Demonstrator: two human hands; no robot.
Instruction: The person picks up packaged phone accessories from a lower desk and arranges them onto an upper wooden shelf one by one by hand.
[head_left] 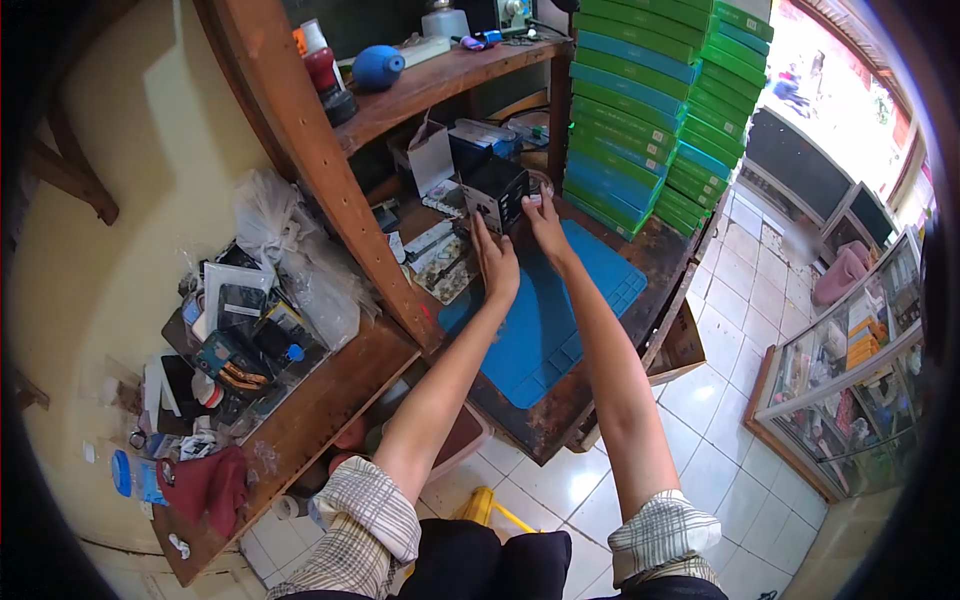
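Note:
A small black box [497, 187] with printed sides stands at the back of the workbench, between my two hands. My left hand [497, 265] lies along its near left side, with the fingers stretched up against it. On the right side, my right hand [544, 222] grips the box with thumb and fingers. Below my hands, a blue work mat [560, 320] covers much of the bench. Left of the box lies a tray-like piece [443, 265] with small parts on it. An opened white carton [428, 157] stands just behind.
Tall stacks of green and blue boxes [630, 110] rise at the bench's right rear. A wooden post [315, 150] and a shelf [450, 78] holding a blue air blower [378, 67] bound the left. Cluttered phone parts and plastic bags [300, 260] cover the side shelf.

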